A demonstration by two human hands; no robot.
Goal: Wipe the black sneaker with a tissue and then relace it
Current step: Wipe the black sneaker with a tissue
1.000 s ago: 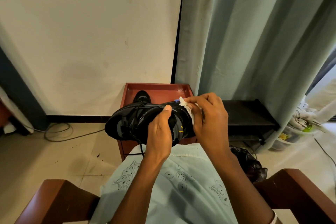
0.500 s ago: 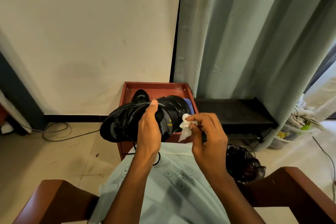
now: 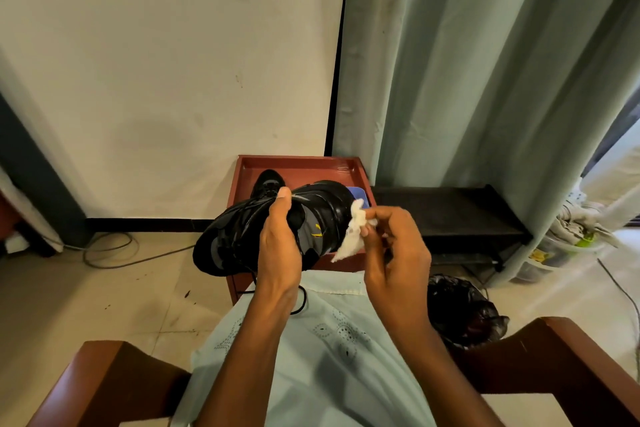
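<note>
My left hand [image 3: 280,246] grips the black sneaker [image 3: 242,232] around its middle and holds it in the air above my lap, toe to the left, heel to the right. A black lace [image 3: 302,302] dangles from it down onto my lap. My right hand [image 3: 394,253] pinches a crumpled white tissue [image 3: 353,234] between thumb and fingers. The tissue sits right at the sneaker's heel end; contact with the heel is unclear.
A red-brown side table [image 3: 301,165] with a raised rim stands ahead, holding a second black shoe [image 3: 268,180] and a blue object [image 3: 356,192]. A low black rack [image 3: 446,215], a black bag [image 3: 460,308], a curtain [image 3: 485,80], floor cables [image 3: 110,250] and wooden chair arms [image 3: 571,350] surround me.
My right hand drew the tissue off the top of the sneaker's heel and down to its right side. My left hand shifted the sneaker slightly left and kept its hold.
</note>
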